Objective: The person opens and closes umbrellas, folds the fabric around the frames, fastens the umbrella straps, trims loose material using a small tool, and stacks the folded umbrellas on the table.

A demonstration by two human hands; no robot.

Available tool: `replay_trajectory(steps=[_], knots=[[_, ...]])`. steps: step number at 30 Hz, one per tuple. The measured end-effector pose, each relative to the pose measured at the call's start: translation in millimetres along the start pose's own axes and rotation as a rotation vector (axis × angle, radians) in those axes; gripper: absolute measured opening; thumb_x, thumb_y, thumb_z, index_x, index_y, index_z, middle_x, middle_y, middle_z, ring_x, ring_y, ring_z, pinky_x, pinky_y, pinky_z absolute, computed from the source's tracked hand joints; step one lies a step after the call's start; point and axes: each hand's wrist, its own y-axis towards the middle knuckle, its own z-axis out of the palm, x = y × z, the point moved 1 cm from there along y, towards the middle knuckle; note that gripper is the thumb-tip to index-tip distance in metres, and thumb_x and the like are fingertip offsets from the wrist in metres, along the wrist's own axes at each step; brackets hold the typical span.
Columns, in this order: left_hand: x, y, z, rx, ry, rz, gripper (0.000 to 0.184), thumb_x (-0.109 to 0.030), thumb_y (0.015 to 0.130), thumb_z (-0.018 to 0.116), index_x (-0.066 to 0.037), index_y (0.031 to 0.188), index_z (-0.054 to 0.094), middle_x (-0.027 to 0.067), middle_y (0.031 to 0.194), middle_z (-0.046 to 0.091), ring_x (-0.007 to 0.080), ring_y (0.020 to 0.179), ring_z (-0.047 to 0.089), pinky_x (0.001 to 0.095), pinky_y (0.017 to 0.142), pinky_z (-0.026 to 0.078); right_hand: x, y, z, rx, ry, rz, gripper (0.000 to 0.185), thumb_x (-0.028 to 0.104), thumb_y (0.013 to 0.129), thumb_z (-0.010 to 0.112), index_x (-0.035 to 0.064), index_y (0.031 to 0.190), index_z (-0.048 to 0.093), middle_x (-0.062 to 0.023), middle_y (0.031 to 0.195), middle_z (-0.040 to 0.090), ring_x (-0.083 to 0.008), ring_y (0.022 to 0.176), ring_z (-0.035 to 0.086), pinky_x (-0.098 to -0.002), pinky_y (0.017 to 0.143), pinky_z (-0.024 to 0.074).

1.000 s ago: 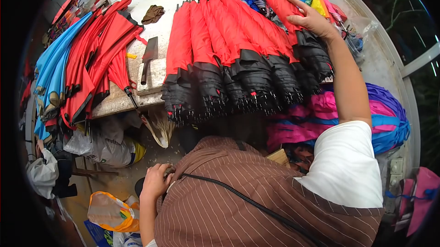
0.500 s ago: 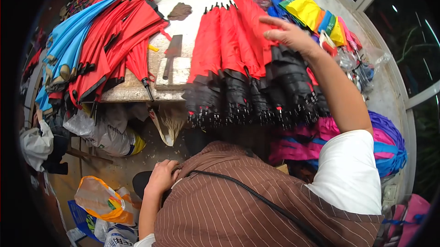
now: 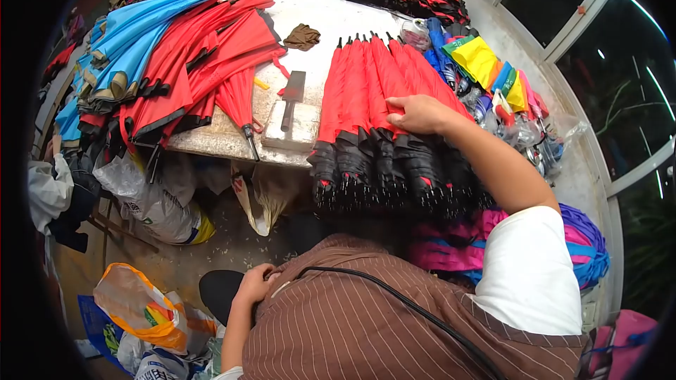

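My right hand (image 3: 417, 114) lies on a row of folded red umbrellas (image 3: 350, 91) with black edges, its thumb and a finger apart on the red cloth. The umbrellas lie side by side at the table's front edge, rib tips toward me and black shaft ends pointing away. Down at my waist, my left hand (image 3: 255, 284) has its fingers curled against the brown striped apron (image 3: 366, 309); what they hold, if anything, is hidden. Left of the row, a cleaver-like blade with a dark handle (image 3: 292, 98) lies on a pale block (image 3: 294, 133).
Loosely folded red umbrellas (image 3: 190, 63) and blue ones (image 3: 134, 42) pile up on the left. Colourful umbrellas (image 3: 486, 63) lie at the right, a brown cloth (image 3: 303, 37) farther back. Plastic bags (image 3: 151, 309) stand on the floor. Another person's hand shows at the far edge.
My right hand has come down and nearer along the umbrella row. The umbrella that stuck out at an angle now lies in line. My left hand stays at my waist; the view has tilted up.
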Motion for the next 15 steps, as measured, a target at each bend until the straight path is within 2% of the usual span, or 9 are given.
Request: replay_trajectory(steps=[2,4,6,8,9,10,12,13,15], knots=[[5.3,-2.4,3.2,-0.005,-0.058,-0.03,0.025,-0.022,0.084,0.062,-0.003,0.1,0.063,0.018,0.091,0.065,0.029,0.086,0.062,0.0359,0.077,0.048,-10.7,2.9,2.2,0.006,-0.015,-0.022,0.057,0.048,0.087,0.051,0.01,0.129,0.049,-0.0218,0.121,0.055,-0.0366,0.107,0.056,-0.0388,0.094,0.0425],[12.7,-1.7,3.7,-0.015,-0.168,-0.079,0.026,-0.023,0.087,0.06,-0.001,0.101,0.062,0.0149,0.09,0.065,0.0233,0.084,0.062,0.0328,0.077,0.048,-26.7,6.4,-4.4,-0.115,0.04,-0.206,0.053,0.047,0.09,0.048,0.0107,0.13,0.049,-0.0196,0.111,0.062,-0.0306,0.09,0.064,-0.0375,0.081,0.0503],[23.2,1.9,6.7,-0.003,-0.208,-0.106,0.027,-0.024,0.088,0.059,-0.001,0.102,0.062,0.0133,0.089,0.065,0.0204,0.083,0.062,0.0313,0.077,0.048,-32.6,-15.7,-32.0,-0.005,0.555,0.214,0.046,0.041,0.093,0.047,0.012,0.128,0.052,-0.0122,0.097,0.063,-0.0183,0.071,0.062,-0.0311,0.063,0.0524],[40.0,6.8,11.2,-0.044,-0.53,-0.171,0.028,-0.024,0.09,0.056,0.001,0.103,0.06,0.0103,0.089,0.064,0.0172,0.082,0.06,0.0295,0.077,0.048,-81.8,-21.3,-33.0,-0.281,0.611,0.157,0.041,0.039,0.093,0.051,0.0094,0.12,0.056,-0.0027,0.082,0.058,-0.0081,0.06,0.053,-0.0226,0.051,0.0457],[46.4,6.9,12.2,-0.066,-0.688,-0.205,0.028,-0.024,0.092,0.055,0.001,0.103,0.059,0.0088,0.089,0.064,0.0156,0.082,0.059,0.0286,0.077,0.047,-115.3,-22.3,-29.1,-0.316,0.66,0.202,0.039,0.04,0.092,0.052,0.0071,0.113,0.058,-0.001,0.079,0.057,-0.0082,0.059,0.052,-0.0224,0.05,0.044],[45.2,5.5,10.6,-0.053,-0.671,-0.206,0.028,-0.024,0.092,0.055,0.001,0.103,0.059,0.0088,0.089,0.064,0.0156,0.082,0.059,0.0286,0.077,0.047,-150.4,-25.4,-22.4,-0.353,0.708,0.248,0.039,0.04,0.091,0.053,0.0049,0.107,0.06,0.0006,0.076,0.056,-0.0083,0.058,0.051,-0.0223,0.049,0.0422],[38.5,4.2,6.4,-0.094,-0.782,-0.248,0.028,-0.024,0.093,0.054,0.001,0.104,0.058,0.0074,0.09,0.063,0.0148,0.082,0.059,0.0275,0.077,0.047,-211.3,-43.4,-6.2,-0.381,0.584,0.399,0.039,0.042,0.09,0.053,0.0037,0.093,0.062,-0.0002,0.071,0.054,-0.0079,0.056,0.048,-0.0228,0.047,0.0387],[35.9,4.9,5.6,-0.117,-0.837,-0.268,0.028,-0.024,0.094,0.053,0.001,0.104,0.058,0.0068,0.09,0.062,0.0143,0.082,0.059,0.0269,0.077,0.047,-237.8,-53.1,7.9,-0.386,0.595,0.412,0.039,0.042,0.09,0.053,0.0037,0.093,0.062,-0.0002,0.071,0.054,-0.0079,0.056,0.048,-0.0228,0.047,0.0387],[40.9,6.5,9.5,-0.125,-0.8,-0.26,0.029,-0.025,0.094,0.053,0.001,0.105,0.057,0.0066,0.09,0.062,0.013,0.079,0.058,0.0255,0.074,0.047,-286.0,-68.2,41.7,-0.343,0.389,0.634,0.048,0.045,0.087,0.052,0.0008,0.098,0.066,-0.0144,0.086,0.066,-0.025,0.079,0.064,-0.0359,0.071,0.0485]])
